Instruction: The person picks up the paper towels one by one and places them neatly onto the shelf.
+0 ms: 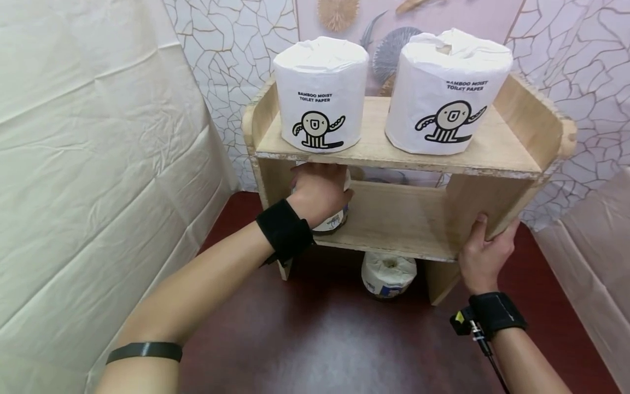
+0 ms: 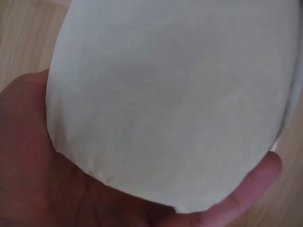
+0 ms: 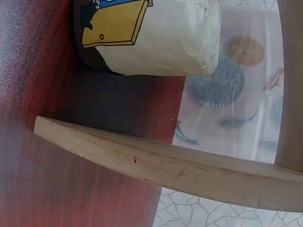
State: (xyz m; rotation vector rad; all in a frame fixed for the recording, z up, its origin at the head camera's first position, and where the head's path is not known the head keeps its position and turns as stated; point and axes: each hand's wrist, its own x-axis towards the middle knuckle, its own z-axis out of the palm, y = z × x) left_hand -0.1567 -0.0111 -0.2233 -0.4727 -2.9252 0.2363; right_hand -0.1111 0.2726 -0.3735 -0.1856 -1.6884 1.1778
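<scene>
My left hand [image 1: 320, 189] reaches under the top board and grips a white-wrapped toilet paper roll [image 1: 333, 223] at the left of the middle shelf. In the left wrist view the fingers curl round the pale roll [image 2: 165, 104], thumb and fingers on opposite sides. My right hand [image 1: 487, 253] holds the right side panel [image 1: 492, 200] of the small wooden shelf unit, with its thumb on the inner face. Only the panel edge [image 3: 137, 161] shows in the right wrist view; the hand itself is out of that frame.
Two large toilet paper rolls, a left one [image 1: 320, 98] and a right one [image 1: 448, 93], stand on the top board [image 1: 376, 123]. Another roll [image 1: 389, 273] sits on the dark red tabletop [image 1: 315, 339] beneath the middle shelf [image 1: 398, 219]. Cream cloth [image 1: 88, 164] hangs at the left.
</scene>
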